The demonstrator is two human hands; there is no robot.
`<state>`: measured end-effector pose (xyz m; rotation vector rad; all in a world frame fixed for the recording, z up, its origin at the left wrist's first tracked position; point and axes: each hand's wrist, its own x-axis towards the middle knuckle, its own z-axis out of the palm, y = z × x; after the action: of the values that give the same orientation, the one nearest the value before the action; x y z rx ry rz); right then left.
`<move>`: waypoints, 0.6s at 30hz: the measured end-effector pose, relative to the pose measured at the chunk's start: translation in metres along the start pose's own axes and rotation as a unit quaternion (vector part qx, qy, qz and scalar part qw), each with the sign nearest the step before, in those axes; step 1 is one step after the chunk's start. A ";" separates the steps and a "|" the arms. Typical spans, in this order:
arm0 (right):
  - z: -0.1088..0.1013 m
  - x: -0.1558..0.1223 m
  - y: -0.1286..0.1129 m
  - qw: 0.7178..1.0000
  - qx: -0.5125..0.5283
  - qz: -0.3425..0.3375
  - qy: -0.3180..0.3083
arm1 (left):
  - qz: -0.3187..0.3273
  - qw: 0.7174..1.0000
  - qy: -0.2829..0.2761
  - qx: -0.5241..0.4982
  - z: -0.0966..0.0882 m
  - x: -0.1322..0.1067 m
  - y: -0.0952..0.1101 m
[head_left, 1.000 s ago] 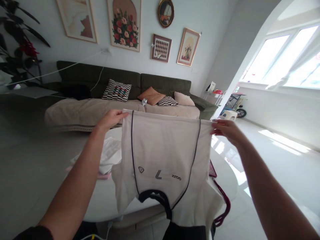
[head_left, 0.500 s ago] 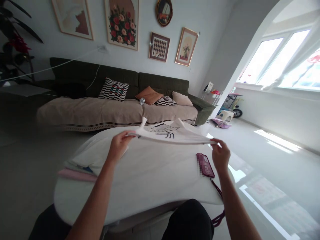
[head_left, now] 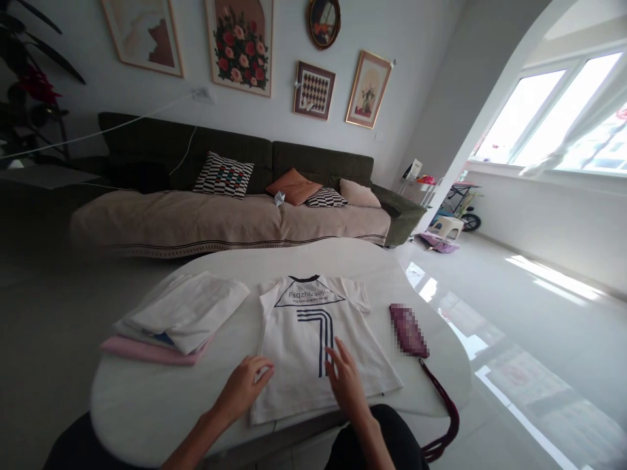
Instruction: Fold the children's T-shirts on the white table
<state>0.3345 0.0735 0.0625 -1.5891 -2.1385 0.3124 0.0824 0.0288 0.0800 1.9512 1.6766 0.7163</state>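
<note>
A white jersey [head_left: 313, 326] with a dark number 7 and lettering lies flat, back up, on the white oval table [head_left: 147, 405]. My left hand [head_left: 245, 385] rests at its lower left hem, fingers loosely curled and apart. My right hand [head_left: 345, 378] lies flat on the lower right of the jersey with fingers stretched out. Neither hand holds anything.
A stack of folded clothes [head_left: 181, 316], white over pink, sits left of the jersey. A maroon phone case [head_left: 409, 329] with a strap [head_left: 441, 418] lies to the right. Behind the table stands a dark sofa [head_left: 230, 196] with cushions. The shiny floor spreads to the right.
The jersey was held up by its hem, swung out over the table, and now lies flat. Both hands have let go and rest on its near edge.
</note>
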 end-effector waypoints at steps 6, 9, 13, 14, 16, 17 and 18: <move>0.052 0.001 -0.057 0.994 -0.040 0.000 -0.097 | -0.054 0.988 -0.025 0.145 -0.002 0.077 -0.001; 0.060 -0.008 -0.049 0.993 -0.049 0.019 -0.106 | -0.177 0.968 -0.022 0.177 -0.017 0.105 -0.020; 0.063 -0.023 -0.048 0.995 -0.043 0.042 -0.083 | -0.234 0.956 0.037 0.174 -0.035 0.145 -0.038; 0.062 -0.026 -0.055 0.995 -0.037 0.052 -0.072 | -0.235 0.956 0.051 0.169 -0.035 0.154 -0.040; 0.060 -0.031 -0.078 0.996 -0.013 0.066 -0.055 | -0.234 0.958 0.066 0.150 -0.029 0.166 -0.043; 0.059 -0.033 -0.092 0.997 0.009 0.064 -0.052 | -0.238 0.959 0.068 0.136 -0.025 0.170 -0.045; 0.060 -0.035 -0.108 0.996 0.034 0.058 -0.056 | -0.245 0.960 0.069 0.119 -0.022 0.172 -0.046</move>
<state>0.2227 0.0122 0.0501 -1.6969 -2.0958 0.5181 0.0539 0.2063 0.0809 1.5474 2.3056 0.4840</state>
